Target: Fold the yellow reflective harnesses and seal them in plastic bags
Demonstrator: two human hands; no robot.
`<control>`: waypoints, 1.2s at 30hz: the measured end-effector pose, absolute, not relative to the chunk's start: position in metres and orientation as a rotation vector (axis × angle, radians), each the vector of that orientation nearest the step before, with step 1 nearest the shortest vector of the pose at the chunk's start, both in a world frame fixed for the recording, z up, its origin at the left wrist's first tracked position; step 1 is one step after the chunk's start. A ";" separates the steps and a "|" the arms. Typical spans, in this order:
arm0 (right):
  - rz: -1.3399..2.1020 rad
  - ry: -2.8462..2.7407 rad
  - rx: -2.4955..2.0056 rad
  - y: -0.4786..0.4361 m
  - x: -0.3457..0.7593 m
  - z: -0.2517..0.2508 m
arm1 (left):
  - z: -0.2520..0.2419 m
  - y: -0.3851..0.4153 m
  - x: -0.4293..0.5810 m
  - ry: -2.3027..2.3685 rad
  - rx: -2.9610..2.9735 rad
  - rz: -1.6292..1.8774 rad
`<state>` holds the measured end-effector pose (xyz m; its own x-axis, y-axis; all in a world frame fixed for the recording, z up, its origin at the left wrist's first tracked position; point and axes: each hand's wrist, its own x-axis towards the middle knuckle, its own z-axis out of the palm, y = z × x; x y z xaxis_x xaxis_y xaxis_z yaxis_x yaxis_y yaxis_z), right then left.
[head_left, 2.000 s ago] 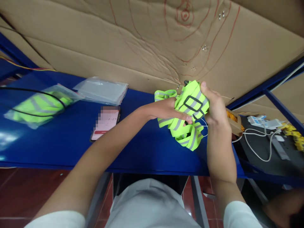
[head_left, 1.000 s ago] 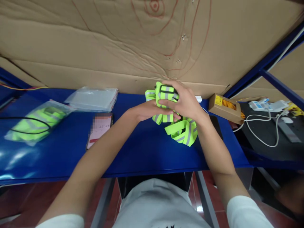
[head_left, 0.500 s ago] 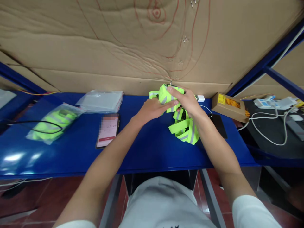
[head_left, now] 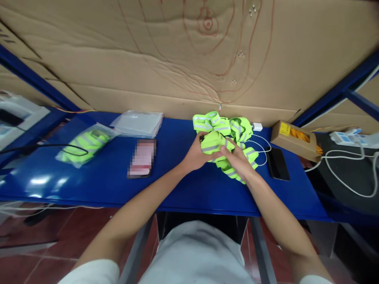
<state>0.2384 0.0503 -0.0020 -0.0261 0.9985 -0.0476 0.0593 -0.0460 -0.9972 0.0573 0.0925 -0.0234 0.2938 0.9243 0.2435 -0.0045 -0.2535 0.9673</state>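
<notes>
Yellow-green strap bundle (head_left: 213,142) held w/ both hands.
Grasped by fingers of L hand (head_left: 196,156) & R hand (head_left: 240,162); more straps (head_left: 206,121) seen just behind, on blue table (head_left: 189,195).

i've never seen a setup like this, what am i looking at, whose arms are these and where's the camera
There is no machine here: the bare arms belong to a person wearing a head camera, which looks forward and down. Every picture comes from that one camera.

The left hand and right hand together hold a folded yellow-green bundle with pale stripes. More striped bands lie close around it on the blue table.

To the person's left are a lit phone, a filled clear bag and flat plastic packets. To the right are a dark phone-like device and a cardboard box.
</notes>
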 end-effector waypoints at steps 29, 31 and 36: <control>1.085 -0.786 -1.135 0.044 0.231 -0.005 | 0.010 0.191 -0.156 2.101 2.137 0.502; 1.085 -0.841 -1.142 0.044 0.228 -0.009 | 0.012 0.206 -0.140 2.181 2.122 0.228; 1.084 -0.944 -1.180 0.043 0.225 -0.013 | 0.018 0.205 -0.112 2.260 2.116 0.259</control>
<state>0.2254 0.0425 -0.0126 0.2322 0.9726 0.0112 -0.1444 0.0458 -0.9885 -0.1123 0.2054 0.0184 -0.0719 0.9935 0.0887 0.9877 0.0585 0.1448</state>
